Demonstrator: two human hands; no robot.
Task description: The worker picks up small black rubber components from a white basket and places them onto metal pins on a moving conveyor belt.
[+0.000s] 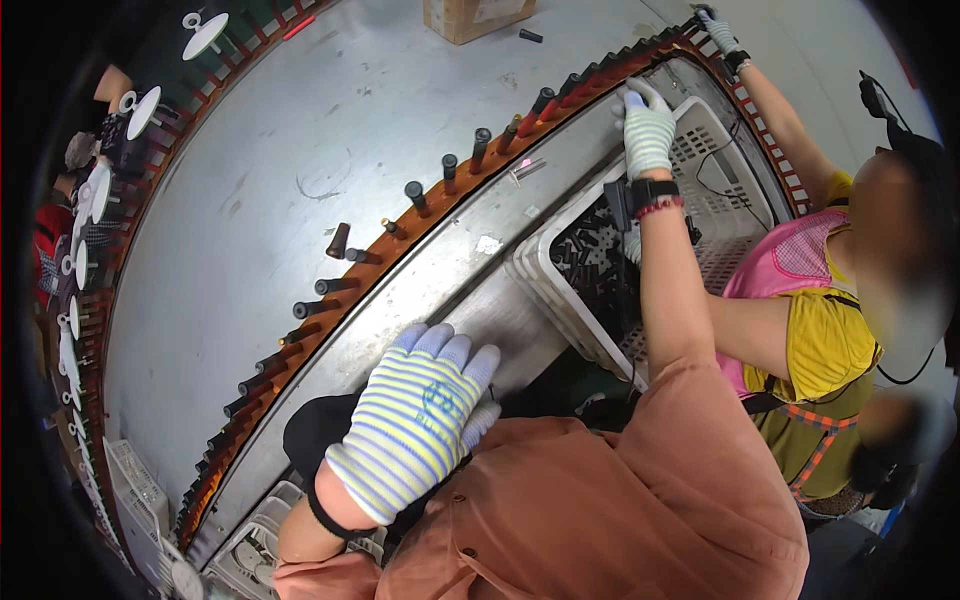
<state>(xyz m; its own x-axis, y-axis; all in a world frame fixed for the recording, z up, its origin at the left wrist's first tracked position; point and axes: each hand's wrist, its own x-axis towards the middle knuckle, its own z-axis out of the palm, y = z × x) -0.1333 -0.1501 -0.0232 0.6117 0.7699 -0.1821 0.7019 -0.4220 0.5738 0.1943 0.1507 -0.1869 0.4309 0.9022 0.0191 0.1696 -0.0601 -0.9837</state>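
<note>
Worktable [225,225], broad, grey metal, with scattered scuffs and a dark curved scratch; on its far part, a brown cardboard box [475,18], cut by the upper edge of view, and just beside it a short black cylinder [531,35], lying flat; at far left, a slim red rod [297,27], near the slatted track; towards the near side, a dark brown tapered piece [339,240], beside the orange-brown rail [432,213] of black-topped pegs [416,196]; on the metal ledge [455,250], a slender metallic item [530,169] and a pale scrap [488,244].
</note>
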